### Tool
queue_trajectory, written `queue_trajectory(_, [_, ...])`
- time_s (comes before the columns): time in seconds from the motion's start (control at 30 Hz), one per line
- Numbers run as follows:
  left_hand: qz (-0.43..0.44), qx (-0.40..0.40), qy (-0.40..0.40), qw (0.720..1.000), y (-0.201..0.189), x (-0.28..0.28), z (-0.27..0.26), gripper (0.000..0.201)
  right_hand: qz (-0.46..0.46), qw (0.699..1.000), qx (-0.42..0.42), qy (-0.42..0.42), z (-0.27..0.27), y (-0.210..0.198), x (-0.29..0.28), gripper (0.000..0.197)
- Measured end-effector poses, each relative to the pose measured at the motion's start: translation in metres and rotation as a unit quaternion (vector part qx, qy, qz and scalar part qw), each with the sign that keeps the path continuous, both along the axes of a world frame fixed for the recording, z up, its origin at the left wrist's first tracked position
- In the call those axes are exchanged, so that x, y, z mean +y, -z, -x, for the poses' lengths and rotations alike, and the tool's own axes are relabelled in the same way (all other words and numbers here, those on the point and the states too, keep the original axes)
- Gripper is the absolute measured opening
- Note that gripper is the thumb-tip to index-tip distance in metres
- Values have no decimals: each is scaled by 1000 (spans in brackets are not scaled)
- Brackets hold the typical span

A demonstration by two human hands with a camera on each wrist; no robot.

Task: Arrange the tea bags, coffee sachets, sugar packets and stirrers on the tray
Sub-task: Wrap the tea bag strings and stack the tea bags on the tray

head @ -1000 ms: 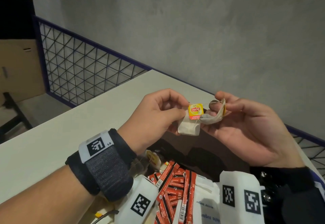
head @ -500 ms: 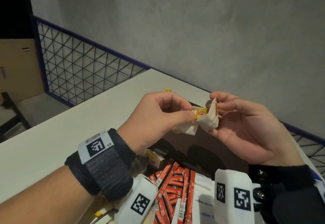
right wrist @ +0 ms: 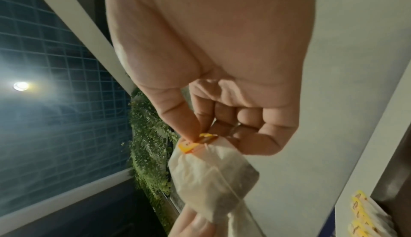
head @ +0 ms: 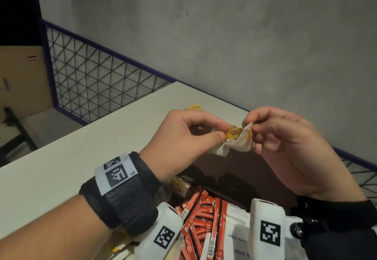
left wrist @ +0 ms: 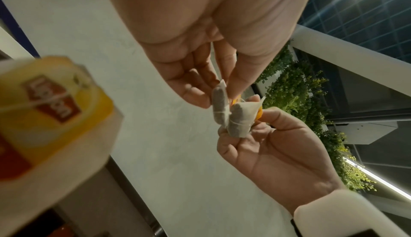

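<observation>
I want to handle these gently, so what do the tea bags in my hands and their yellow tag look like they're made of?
Tea bags: thin, matte filter paper by the look, translucent enough that dark leaf shows through, creased and tied with white string. Yellow tag: probably light printed card or paper, slightly glossy. Left hand and right hand pinch them.

Both hands raised chest-high, close together, fingertips nearly meeting. Left hand: thumb and forefinger curled in a pinch, black wrist strap. Right hand: palm up, fingers curled, thumb and forefinger pinching.
</observation>
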State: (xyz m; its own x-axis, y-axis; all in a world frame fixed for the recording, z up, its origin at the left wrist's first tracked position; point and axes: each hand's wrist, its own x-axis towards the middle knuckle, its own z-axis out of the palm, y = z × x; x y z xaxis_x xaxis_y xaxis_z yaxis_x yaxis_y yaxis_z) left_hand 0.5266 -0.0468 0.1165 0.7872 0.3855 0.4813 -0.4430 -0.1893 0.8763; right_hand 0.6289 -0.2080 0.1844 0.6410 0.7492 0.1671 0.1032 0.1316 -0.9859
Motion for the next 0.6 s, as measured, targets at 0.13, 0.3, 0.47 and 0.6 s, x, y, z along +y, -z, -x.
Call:
queue_trajectory(0.13, [-3,2,-25,1000,-2,-4,2,12,0,999,-49,-13,0,0,-2,25])
queue_trajectory(0.3, [-8,2,-31,999,-2,-4,3,10,24,994,-100,-31,3,-1,-5,18])
queue_trajectory(0.47, [12,6,-38,999,-1,-2,0,13,22,989,-122,-82,4,-2,-9,17])
queue_trajectory(0.6, [37,15,-41,998,-3,-1,2,24,-17,985,-110,-132,-1,-2,-15,29])
